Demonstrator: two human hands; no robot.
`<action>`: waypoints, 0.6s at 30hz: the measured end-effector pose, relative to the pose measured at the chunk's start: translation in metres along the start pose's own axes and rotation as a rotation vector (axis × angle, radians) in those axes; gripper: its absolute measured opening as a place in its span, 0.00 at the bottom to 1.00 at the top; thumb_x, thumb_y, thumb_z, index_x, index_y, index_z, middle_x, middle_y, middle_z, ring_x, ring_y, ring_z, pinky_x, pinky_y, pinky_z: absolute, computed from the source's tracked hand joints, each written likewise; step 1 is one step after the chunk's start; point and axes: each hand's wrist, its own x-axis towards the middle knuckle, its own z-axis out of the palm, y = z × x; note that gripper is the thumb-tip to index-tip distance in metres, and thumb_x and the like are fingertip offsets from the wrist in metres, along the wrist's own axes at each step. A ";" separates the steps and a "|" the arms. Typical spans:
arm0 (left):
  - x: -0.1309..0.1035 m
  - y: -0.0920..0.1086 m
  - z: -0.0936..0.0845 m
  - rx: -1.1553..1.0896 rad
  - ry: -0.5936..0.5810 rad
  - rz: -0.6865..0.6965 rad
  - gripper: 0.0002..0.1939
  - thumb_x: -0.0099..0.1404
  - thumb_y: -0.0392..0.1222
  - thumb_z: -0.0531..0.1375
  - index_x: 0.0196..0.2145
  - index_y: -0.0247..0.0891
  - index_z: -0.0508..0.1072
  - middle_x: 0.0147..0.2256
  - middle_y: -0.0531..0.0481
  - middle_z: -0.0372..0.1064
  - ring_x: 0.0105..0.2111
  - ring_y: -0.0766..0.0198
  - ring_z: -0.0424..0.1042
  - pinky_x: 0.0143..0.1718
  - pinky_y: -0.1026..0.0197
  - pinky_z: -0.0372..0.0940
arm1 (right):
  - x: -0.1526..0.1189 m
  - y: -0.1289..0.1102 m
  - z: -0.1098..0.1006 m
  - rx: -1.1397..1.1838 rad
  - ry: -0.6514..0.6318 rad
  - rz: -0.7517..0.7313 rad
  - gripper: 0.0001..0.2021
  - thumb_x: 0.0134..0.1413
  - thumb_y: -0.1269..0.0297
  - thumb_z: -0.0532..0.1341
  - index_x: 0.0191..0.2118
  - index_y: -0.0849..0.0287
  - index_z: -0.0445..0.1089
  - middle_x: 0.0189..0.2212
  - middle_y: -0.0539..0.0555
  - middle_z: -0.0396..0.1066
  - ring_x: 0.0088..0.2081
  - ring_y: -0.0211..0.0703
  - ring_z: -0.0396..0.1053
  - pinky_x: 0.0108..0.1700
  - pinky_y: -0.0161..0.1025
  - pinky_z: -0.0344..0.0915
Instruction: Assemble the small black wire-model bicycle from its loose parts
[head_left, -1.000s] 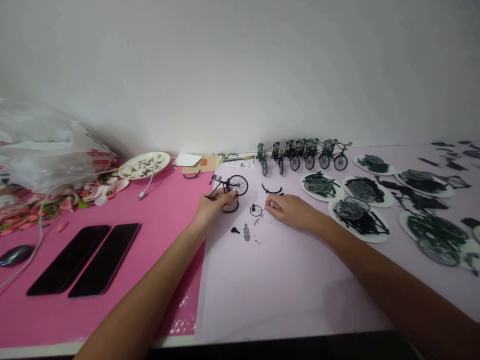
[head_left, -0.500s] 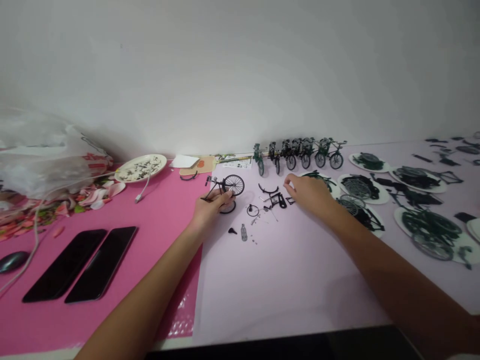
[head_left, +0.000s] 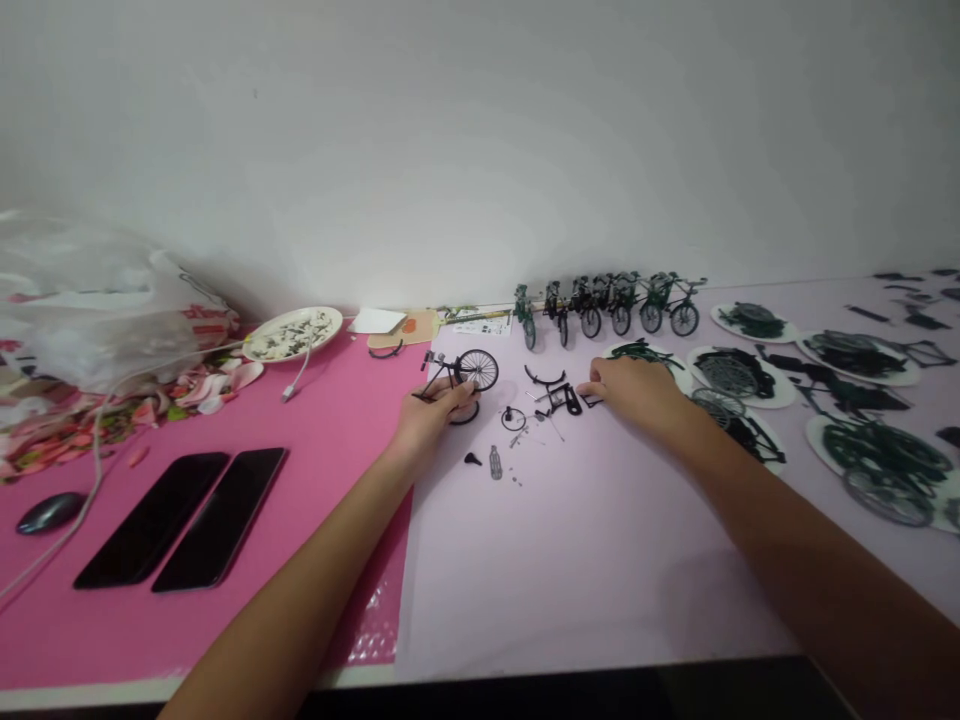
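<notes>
A small black model bicycle (head_left: 475, 371), with two spoked wheels showing, is gripped in my left hand (head_left: 429, 415) near the seam of the pink and pale surfaces. My right hand (head_left: 626, 388) is at a small black frame-like part (head_left: 589, 397), fingers closed together at its edge. Just left of that lie a black frame piece (head_left: 562, 399) and a curved black strip (head_left: 544, 377). Nearer to me are a loose small wheel or ring (head_left: 513, 419), a black saddle (head_left: 472, 459), a grey flat part (head_left: 495, 463) and several tiny bits.
Several model bicycles (head_left: 621, 305) stand by the wall. White plates of dark parts (head_left: 814, 450) fill the right side. On the left lie two phones (head_left: 221, 520), a mouse (head_left: 50, 512), a cable (head_left: 97, 440), petals (head_left: 180, 395), a plate (head_left: 330, 325) and a plastic bag (head_left: 112, 310).
My right hand has lowered from above the pale surface onto the small black frame-like part. My left hand still holds the bicycle. The whole view has shifted slightly.
</notes>
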 end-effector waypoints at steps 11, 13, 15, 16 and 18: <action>-0.001 0.000 0.000 0.027 -0.011 0.008 0.22 0.47 0.48 0.80 0.35 0.32 0.83 0.36 0.40 0.79 0.39 0.55 0.80 0.40 0.57 0.70 | 0.001 -0.003 0.005 0.051 0.072 -0.110 0.09 0.70 0.61 0.59 0.40 0.56 0.76 0.35 0.58 0.79 0.34 0.48 0.72 0.34 0.39 0.50; -0.001 0.000 0.000 0.006 0.000 0.015 0.23 0.46 0.49 0.80 0.36 0.31 0.83 0.38 0.40 0.80 0.41 0.53 0.80 0.42 0.56 0.71 | -0.002 -0.007 0.004 0.100 0.147 -0.140 0.12 0.72 0.60 0.56 0.43 0.55 0.76 0.34 0.57 0.79 0.33 0.47 0.72 0.34 0.39 0.51; -0.001 -0.001 0.000 -0.010 0.005 0.025 0.24 0.46 0.49 0.80 0.36 0.32 0.83 0.38 0.40 0.80 0.42 0.52 0.81 0.45 0.55 0.71 | -0.006 -0.014 0.005 0.175 0.203 -0.167 0.13 0.72 0.57 0.56 0.44 0.55 0.77 0.31 0.56 0.78 0.31 0.47 0.71 0.34 0.38 0.52; 0.000 -0.001 -0.001 -0.009 0.003 0.028 0.24 0.46 0.49 0.80 0.36 0.32 0.83 0.38 0.41 0.80 0.42 0.52 0.81 0.45 0.55 0.72 | -0.008 -0.018 0.005 0.220 0.218 -0.194 0.14 0.72 0.55 0.56 0.44 0.54 0.77 0.29 0.55 0.78 0.30 0.47 0.71 0.34 0.38 0.54; 0.000 -0.002 -0.001 0.005 -0.001 0.024 0.23 0.47 0.48 0.80 0.36 0.32 0.83 0.36 0.41 0.80 0.41 0.52 0.81 0.45 0.55 0.72 | -0.012 -0.025 0.007 0.298 0.222 -0.256 0.15 0.72 0.53 0.57 0.43 0.54 0.78 0.28 0.54 0.77 0.30 0.46 0.71 0.33 0.38 0.55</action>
